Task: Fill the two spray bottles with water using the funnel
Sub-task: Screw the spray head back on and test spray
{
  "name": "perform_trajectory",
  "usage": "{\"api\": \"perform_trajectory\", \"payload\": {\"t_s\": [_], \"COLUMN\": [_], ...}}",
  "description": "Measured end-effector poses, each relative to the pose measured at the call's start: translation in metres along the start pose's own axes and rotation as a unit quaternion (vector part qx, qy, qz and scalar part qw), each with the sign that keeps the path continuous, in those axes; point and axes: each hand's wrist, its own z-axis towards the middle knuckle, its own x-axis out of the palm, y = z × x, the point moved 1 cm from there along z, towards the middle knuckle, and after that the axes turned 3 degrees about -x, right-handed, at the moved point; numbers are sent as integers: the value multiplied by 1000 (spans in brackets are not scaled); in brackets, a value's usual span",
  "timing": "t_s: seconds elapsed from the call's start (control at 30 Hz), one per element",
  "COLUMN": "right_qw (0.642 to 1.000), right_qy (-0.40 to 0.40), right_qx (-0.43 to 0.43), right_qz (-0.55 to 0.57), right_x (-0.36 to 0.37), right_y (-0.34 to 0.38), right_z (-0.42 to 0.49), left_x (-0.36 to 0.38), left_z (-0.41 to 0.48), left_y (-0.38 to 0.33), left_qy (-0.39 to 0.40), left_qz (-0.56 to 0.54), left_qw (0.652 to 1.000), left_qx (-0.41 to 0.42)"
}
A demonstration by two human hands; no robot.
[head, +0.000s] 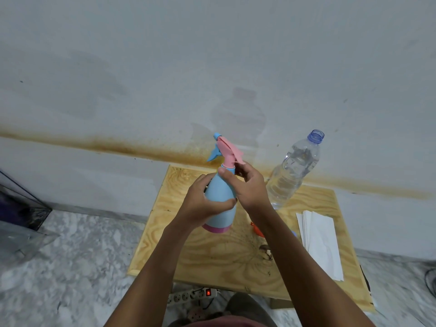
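Observation:
A light blue spray bottle (220, 214) with a pink base and a pink and blue spray head (226, 149) is held just above the wooden table (212, 258). My left hand (203, 204) grips its body. My right hand (247, 185) pinches the collar under the spray head. An uncapped clear water bottle (293, 171), partly full, stands to the right. An orange funnel (257, 230) shows only as a sliver behind my right forearm. I see no second spray bottle.
A stack of white paper towels (322, 241) lies on the table's right side. A power strip (192, 295) with a lit red switch lies on the marble floor below the front edge. The wall is right behind the table. A dark case (21, 204) stands at the left.

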Motion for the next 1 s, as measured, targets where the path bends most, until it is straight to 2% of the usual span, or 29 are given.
{"api": "perform_trajectory", "payload": {"t_s": [0.17,0.27,0.37,0.47,0.57,0.8,0.87,1.0], "right_qw": [998,999,999,1000,999,992,994,1000], "right_qy": [27,12,-35,-23,-7,-55,-58,-10], "right_qx": [25,18,27,8,21,41,33,12], "right_qz": [47,37,13,-9,33,105,86,19], "right_x": [-4,-5,-3,0,3,13,13,7], "right_y": [2,1,-1,2,3,2,4,6], "right_z": [-1,-1,0,-2,-7,-10,-12,-10], "left_x": [0,0,0,0,1,3,2,-1], "left_z": [0,-1,-1,-1,-1,-1,-1,-1], "left_y": [0,-1,-3,-4,-4,-9,-10,-8], "left_qy": [-21,-26,-22,-15,-30,-21,-12,8], "left_qz": [-3,-5,6,-9,-25,-55,-46,-61], "left_qw": [1000,1000,1000,1000,999,998,999,998], "left_qx": [-8,-2,10,9,-1,10,12,-3]}}
